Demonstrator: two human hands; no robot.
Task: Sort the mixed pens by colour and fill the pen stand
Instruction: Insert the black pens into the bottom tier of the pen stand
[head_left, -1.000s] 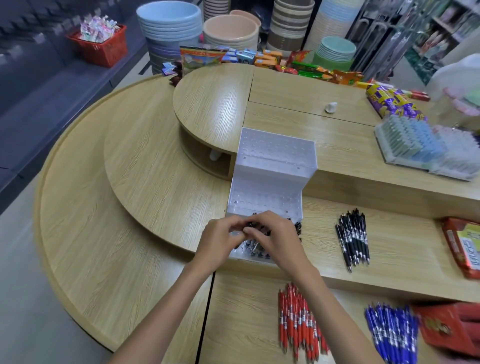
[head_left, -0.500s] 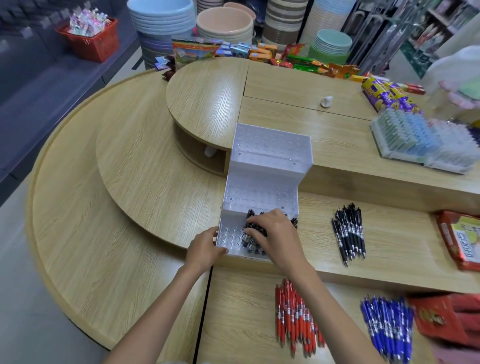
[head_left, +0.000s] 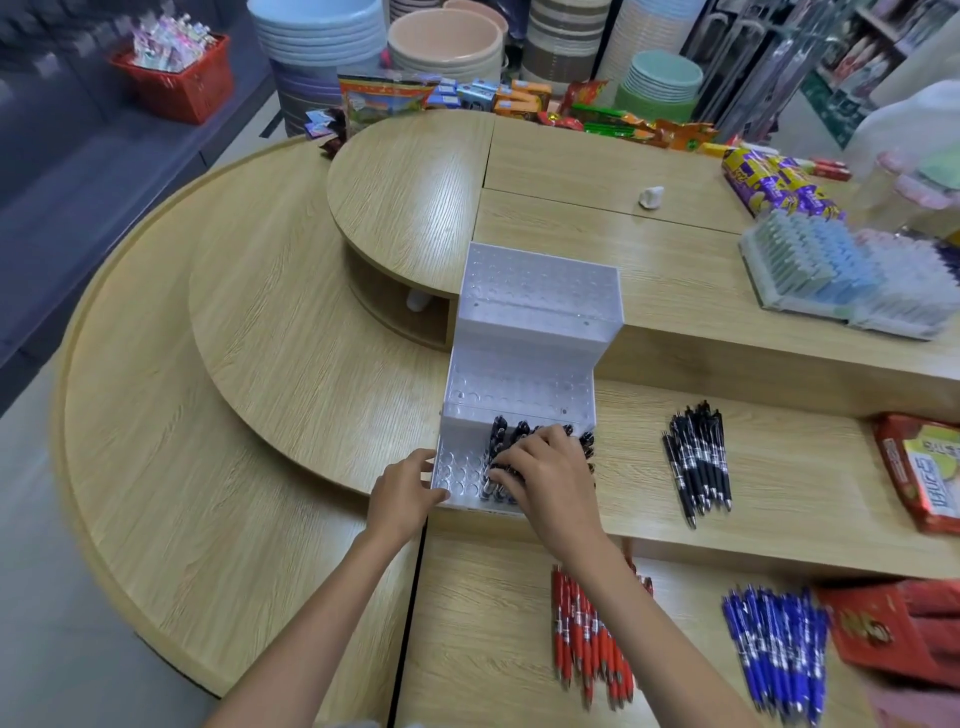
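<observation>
A white plastic stepped pen stand (head_left: 524, 312) sits on the tiered wooden tabletop (head_left: 291, 332). Black click pens (head_left: 498, 436) stand in the right part of its lowest tier. The left hand (head_left: 402, 491) holds the stand's front left corner. The right hand (head_left: 545, 478) lies with bent fingers on those pens; whether it pinches one, I cannot tell. Loose black pens (head_left: 698, 462), red pens (head_left: 587, 639) and blue pens (head_left: 774, 649) lie in separate heaps to the right.
</observation>
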